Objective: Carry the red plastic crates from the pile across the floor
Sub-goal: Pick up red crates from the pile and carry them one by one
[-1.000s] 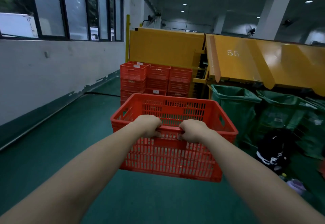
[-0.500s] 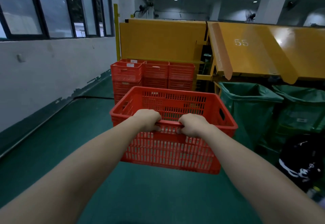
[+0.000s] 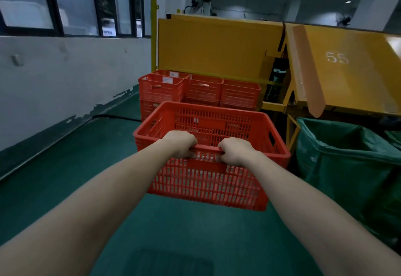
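An empty red plastic crate (image 3: 206, 180) with slotted walls hangs above the green floor in front of me. My left hand (image 3: 181, 144) grips its near rim left of the middle. My right hand (image 3: 235, 152) grips the same rim just to the right, fingers curled under the edge. Behind the carried crate stands a stack of red crates (image 3: 201, 91), several wide and more than one layer high, against a yellow panel. The lower layers are partly hidden by the crate I hold.
A yellow metal panel (image 3: 219, 45) and a yellow chute marked 55 (image 3: 347, 67) rise behind the stack. Green fabric bins (image 3: 351, 160) stand at the right. A white wall with windows (image 3: 65, 69) runs along the left, with a black cable (image 3: 117, 117) at its foot.
The view has come closer to the crate stack and turned left. The dark object and bottle at the right have left the view. Both hands keep the same grip on the rim.
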